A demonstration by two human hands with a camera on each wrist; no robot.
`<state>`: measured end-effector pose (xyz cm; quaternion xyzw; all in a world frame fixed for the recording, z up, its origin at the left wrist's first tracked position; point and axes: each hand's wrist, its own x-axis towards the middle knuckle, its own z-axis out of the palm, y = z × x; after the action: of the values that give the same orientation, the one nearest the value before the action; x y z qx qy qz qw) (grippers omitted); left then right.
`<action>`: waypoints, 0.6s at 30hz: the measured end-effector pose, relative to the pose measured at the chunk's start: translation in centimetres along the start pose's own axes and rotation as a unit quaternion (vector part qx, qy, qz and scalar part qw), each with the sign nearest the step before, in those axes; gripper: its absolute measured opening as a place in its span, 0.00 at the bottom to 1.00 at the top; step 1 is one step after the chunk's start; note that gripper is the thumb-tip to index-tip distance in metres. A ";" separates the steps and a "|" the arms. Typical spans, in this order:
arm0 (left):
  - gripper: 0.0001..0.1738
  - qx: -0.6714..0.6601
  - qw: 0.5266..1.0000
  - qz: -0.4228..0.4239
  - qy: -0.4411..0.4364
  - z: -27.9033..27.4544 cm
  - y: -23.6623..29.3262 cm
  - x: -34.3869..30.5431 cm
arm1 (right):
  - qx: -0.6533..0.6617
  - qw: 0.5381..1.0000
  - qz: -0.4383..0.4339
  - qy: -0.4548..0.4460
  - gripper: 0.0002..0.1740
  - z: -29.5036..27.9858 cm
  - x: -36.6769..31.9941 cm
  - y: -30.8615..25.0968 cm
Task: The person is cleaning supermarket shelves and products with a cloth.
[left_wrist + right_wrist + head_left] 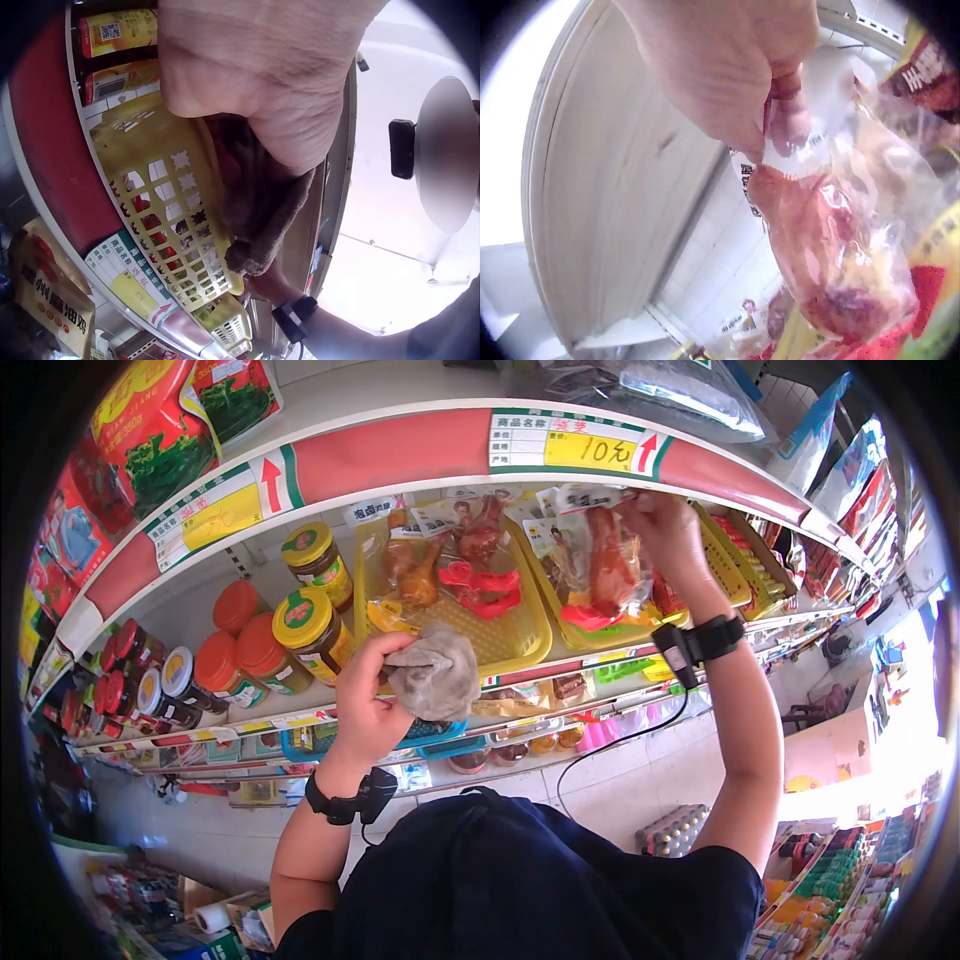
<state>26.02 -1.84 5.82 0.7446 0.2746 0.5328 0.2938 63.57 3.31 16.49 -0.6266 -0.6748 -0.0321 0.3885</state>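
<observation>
My distant feed showed grey among yellow and red.
I saw a grey cloth (pixel 433 672), a reddish-brown drumstick (pixel 611 565) with bright red wrapping (pixel 928 292), a yellow basket (pixel 126 146) pierced in grid pattern, yellow jar lids (pixel 309 618) and a red shelf edge (pixel 400 455).

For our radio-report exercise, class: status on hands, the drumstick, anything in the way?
Left hand grips grey cloth. Right hand pinches bagged drumstick by its top. Other packets close beside.

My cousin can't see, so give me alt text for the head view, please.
Someone's right hand holds a bagged drumstick by its top, near yellow baskets on a shop shelf. The left hand holds a crumpled gray cloth. Lidded jars stand beside the baskets on the same shelf.
</observation>
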 end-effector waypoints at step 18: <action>0.22 0.031 0.999 0.012 0.017 0.3 0.5 0.4 | -0.226 0.960 -0.136 -0.097 0.41 3.6 -5.3 -0.7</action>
<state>26.47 -1.99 6.36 0.7476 0.2872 0.5397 0.2594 60.74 0.73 11.31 -0.6007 -0.7630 -0.1756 0.1615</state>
